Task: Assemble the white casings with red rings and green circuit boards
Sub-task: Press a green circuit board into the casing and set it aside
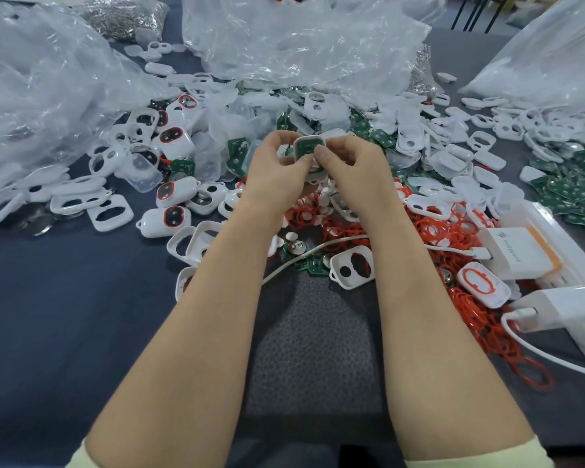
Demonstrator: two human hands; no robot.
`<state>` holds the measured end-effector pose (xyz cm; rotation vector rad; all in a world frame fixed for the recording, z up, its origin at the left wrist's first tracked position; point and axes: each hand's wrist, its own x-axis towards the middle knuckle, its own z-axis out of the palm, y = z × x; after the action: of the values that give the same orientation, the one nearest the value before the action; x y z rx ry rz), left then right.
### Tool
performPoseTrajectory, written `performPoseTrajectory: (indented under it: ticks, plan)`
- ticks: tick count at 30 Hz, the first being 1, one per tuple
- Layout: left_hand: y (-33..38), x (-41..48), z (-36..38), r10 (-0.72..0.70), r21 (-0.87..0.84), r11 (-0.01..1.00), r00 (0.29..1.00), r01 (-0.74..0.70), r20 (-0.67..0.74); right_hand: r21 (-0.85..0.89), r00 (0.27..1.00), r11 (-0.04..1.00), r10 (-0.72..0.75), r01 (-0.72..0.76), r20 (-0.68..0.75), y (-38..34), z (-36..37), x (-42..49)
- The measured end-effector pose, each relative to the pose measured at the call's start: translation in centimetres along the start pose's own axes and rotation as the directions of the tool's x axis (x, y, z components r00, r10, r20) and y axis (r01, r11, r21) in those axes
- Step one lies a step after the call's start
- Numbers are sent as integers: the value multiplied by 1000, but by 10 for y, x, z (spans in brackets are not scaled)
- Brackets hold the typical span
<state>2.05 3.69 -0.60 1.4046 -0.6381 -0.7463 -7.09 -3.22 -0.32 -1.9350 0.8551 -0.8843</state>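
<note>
Two pale sleeves (78, 457) frame the bottom edge, and bare forearms reach up from them over the dark table (48, 298).

At far left lies a crumpled plastic bag (31, 79). Just right of it sit finished casings (165, 220), each with its red ring fitted.

At the centre, the left hand (277, 163) pinches the near-left edge of a white casing (307, 148), fingers curled round its side. The casing is held above the heap with its open face tilted toward the camera, and something green, likely a board, shows inside. The right hand (348, 163) pinches the opposite edge, thumb on the rim.

Below and to the right spread loose red rings (432, 231). A white cable (304, 258) runs beneath the forearms toward a charger (517, 255). Loose green circuit boards (564, 187) are heaped at far right.

The main risk is a crooked fit. If the thumbs press while the board sits skewed, it may jam or stress the casing's edge. Whether a ring is already seated cannot be told, so the casing might be closed without one. The grip is only at the edges, so a slip would drop the piece into the heap of lookalike parts. A forearm dragging the cable could scatter the rings.
</note>
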Motion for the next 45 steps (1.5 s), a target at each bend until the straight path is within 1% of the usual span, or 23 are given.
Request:
performPoseTrajectory:
  ticks: [5,8,12,16,18,21,23,24,26,28,30,33,35,37,39,41,43,45]
  plan:
    - [-1,-4,4,108,168,980,994,-108,6,60,999,998,31,-29,-26,1,0,0]
    - [-1,-4,4,126,172,977,992,-124,-1,66,998,998,23,-19,-60,1,3,0]
    - [-1,-4,3,129,103,986,992,-129,8,115,996,993,39,-29,-81,-2,3,-1]
    - [0,-4,3,65,25,998,998,-65,17,130,994,990,67,-55,-87,-3,-3,-2]
    - [1,-2,1,36,-10,999,999,-36,-29,113,983,991,87,-69,-162,-1,-11,1]
    - [1,3,-4,-12,-113,994,994,-1,-112,64,935,991,134,-119,-328,1,-31,6]
    - [2,5,-7,-63,-189,981,989,36,-135,-34,909,986,138,-165,-392,4,-43,7]
    - [2,6,-7,-92,-220,974,986,60,-140,-101,907,977,133,-188,-399,7,-48,6]
    - [4,7,-7,-143,-285,953,980,99,-136,-246,919,940,134,-237,-371,10,-54,5]
    - [5,6,-7,-169,-383,917,979,113,-114,-355,934,893,164,-277,-317,12,-58,3]
    - [6,5,-8,-178,-464,879,979,112,-101,-429,936,846,204,-315,-285,14,-61,1]
    - [5,5,-8,-179,-501,859,979,106,-99,-500,931,787,278,-361,-235,12,-61,-2]
    - [5,4,-8,-190,-517,849,976,110,-103,-593,942,737,305,-325,-138,10,-53,-4]
    - [6,4,-8,-187,-533,840,976,99,-113,-679,955,696,296,-233,-25,6,-39,-6]
    - [7,4,-7,-178,-542,836,976,84,-123,-675,965,723,255,-147,64,2,-29,-7]
    - [7,3,-7,-172,-545,835,976,72,-134,-645,975,759,200,-92,96,-2,-26,-6]
    - [7,2,-7,-168,-543,837,976,69,-135,-626,986,776,151,-76,67,-1,-27,-5]
    - [7,2,-7,-166,-536,841,977,69,-135,-539,996,838,84,-84,-24,1,-27,-4]
